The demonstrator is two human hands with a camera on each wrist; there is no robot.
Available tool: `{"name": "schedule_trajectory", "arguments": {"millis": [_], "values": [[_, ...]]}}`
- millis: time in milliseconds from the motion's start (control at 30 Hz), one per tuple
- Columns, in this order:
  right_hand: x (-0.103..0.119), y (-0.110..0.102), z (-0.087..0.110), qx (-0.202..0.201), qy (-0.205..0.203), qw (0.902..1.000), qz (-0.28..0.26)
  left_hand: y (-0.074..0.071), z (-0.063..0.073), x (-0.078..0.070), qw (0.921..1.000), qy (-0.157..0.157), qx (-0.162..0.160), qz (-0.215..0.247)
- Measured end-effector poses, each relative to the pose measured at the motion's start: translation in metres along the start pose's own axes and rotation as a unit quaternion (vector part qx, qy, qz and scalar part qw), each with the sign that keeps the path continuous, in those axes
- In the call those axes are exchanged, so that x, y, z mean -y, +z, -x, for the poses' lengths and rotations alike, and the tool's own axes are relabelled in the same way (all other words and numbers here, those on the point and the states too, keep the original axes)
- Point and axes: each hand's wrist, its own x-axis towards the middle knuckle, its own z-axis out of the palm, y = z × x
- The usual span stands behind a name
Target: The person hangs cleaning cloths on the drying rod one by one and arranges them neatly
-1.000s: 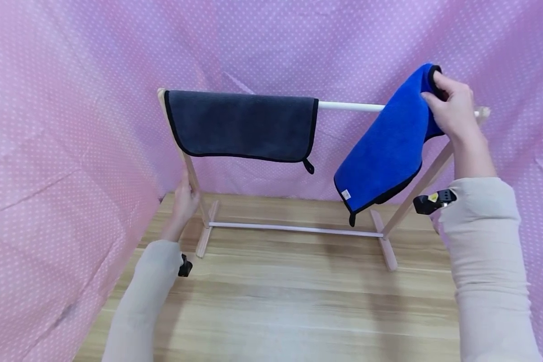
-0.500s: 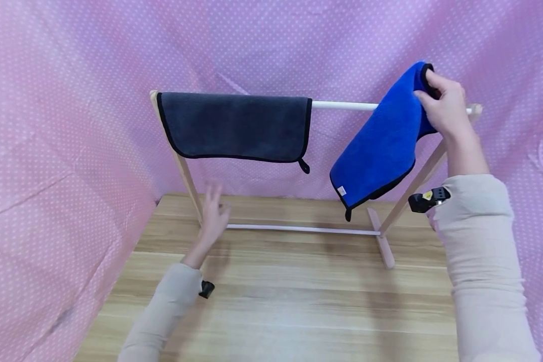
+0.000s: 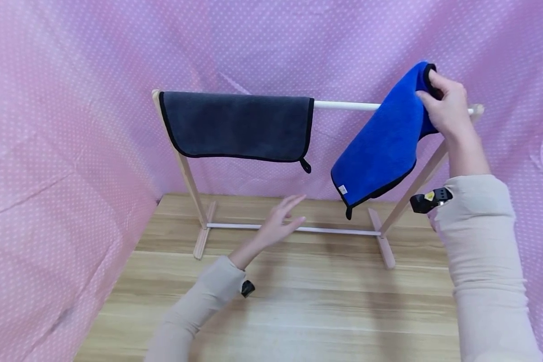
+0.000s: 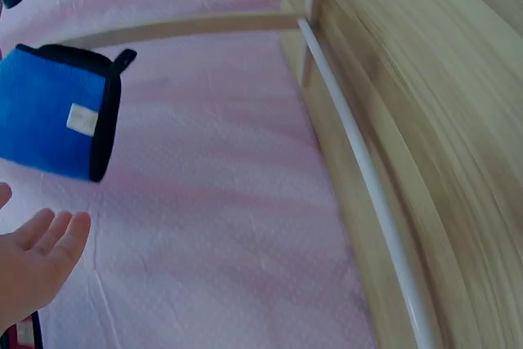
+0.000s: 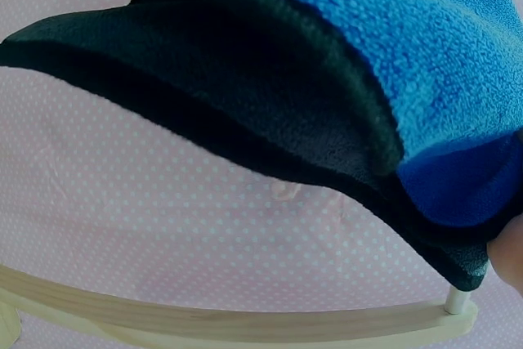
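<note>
A blue towel (image 3: 380, 146) with black edging slants across the right part of the rack's white top rod (image 3: 346, 105). My right hand (image 3: 448, 103) pinches its upper right corner between thumb and fingers. In the right wrist view, the blue towel (image 5: 458, 55) shows its dark grey underside, and part of a finger appears at the right edge. My left hand (image 3: 278, 223) reaches in above the lower rod, fingers extended and holding nothing. In the left wrist view, that hand (image 4: 41, 263) is apart from the blue towel's tagged corner (image 4: 57, 116).
A dark grey towel (image 3: 237, 125) hangs folded over the left half of the top rod. The wooden rack's left post (image 3: 191, 186) and right post (image 3: 416, 193) stand on feet joined by a white lower rod (image 3: 339, 231). Pink dotted cloth (image 3: 271, 40) surrounds the wooden tabletop (image 3: 298, 306).
My left hand has let go of the rack's left post and moved right, toward the blue towel. My right hand still holds the towel's corner in nearly the same place.
</note>
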Motion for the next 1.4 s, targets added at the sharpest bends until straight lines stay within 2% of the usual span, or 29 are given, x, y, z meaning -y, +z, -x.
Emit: {"name": "schedule_trajectory", "arguments": {"millis": [200,400,533,733,867,900,1000,1133,1233,1300,1400], "values": [[0.000,-0.001,0.000,-0.001,-0.003,0.9999,0.012,0.017,-0.020,0.001,0.9979,-0.029,0.055,0.017],[-0.001,0.001,-0.001,-0.001,-0.005,1.0000,0.002,0.030,-0.039,0.015,0.9926,-0.041,0.110,0.031],[-0.002,0.002,-0.001,-0.004,-0.005,1.0000,-0.004,0.040,-0.050,0.025,0.9914,-0.054,0.107,0.052],[-0.004,0.002,0.000,-0.006,-0.006,0.9999,-0.014,0.054,-0.070,0.032,0.9879,-0.085,0.079,0.102],[-0.003,0.002,-0.001,-0.001,0.001,0.9998,-0.019,0.058,-0.085,0.031,0.9803,-0.120,0.084,0.132],[-0.002,0.001,-0.001,0.002,0.004,0.9998,-0.022,0.058,-0.087,0.029,0.9773,-0.128,0.088,0.145],[0.001,0.002,-0.001,0.010,0.006,0.9995,-0.029,0.055,-0.094,0.018,0.9607,-0.153,0.086,0.215],[0.002,0.003,-0.001,0.009,0.001,0.9995,-0.030,0.049,-0.096,-0.004,0.9349,-0.175,0.047,0.305],[0.001,0.003,0.000,0.002,0.001,0.9995,-0.032,0.050,-0.097,-0.010,0.9174,-0.187,0.016,0.351],[-0.001,0.002,0.000,0.000,0.003,0.9994,-0.034,0.054,-0.099,-0.009,0.9012,-0.192,-0.006,0.389],[-0.002,0.001,0.000,-0.002,0.005,0.9993,-0.037,0.061,-0.106,-0.006,0.8716,-0.203,-0.038,0.444]]}}
